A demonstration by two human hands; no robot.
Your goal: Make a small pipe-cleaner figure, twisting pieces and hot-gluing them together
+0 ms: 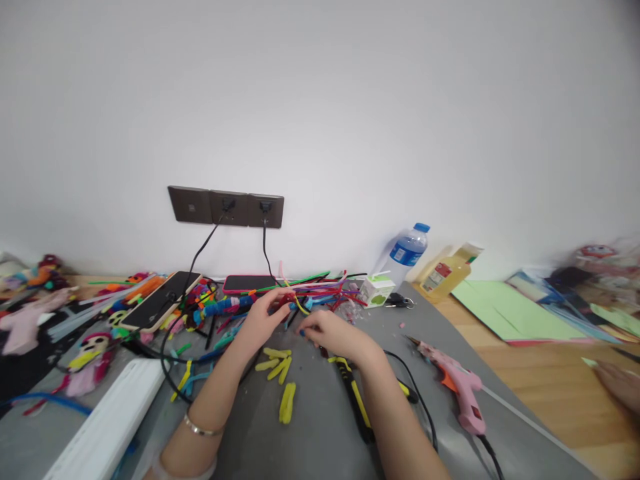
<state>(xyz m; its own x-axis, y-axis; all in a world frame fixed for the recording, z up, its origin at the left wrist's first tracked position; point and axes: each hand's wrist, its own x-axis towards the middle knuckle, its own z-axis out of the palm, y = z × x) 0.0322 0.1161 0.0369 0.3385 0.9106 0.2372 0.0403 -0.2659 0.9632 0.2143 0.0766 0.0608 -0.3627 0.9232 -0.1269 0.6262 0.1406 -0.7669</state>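
My left hand (263, 319) reaches over the grey mat (320, 433), its fingers pinched on a dark red pipe cleaner piece at the edge of a pile of coloured pipe cleaners (320, 288). My right hand (327, 333) is beside it, fingers curled and pinched on a small blue piece that I cannot make out clearly. Several folded yellow pipe cleaner pieces (280, 373) lie on the mat just below both hands. A yellow and black tool (356, 400) lies under my right forearm.
A pink glue gun (457, 387) lies at the right with its cord. A water bottle (407, 252), a yellow bottle (445, 272) and a small white box (377, 290) stand by the wall. Two phones (160, 300) charge from wall sockets (225, 207). Another person's hand (620, 383) shows at far right.
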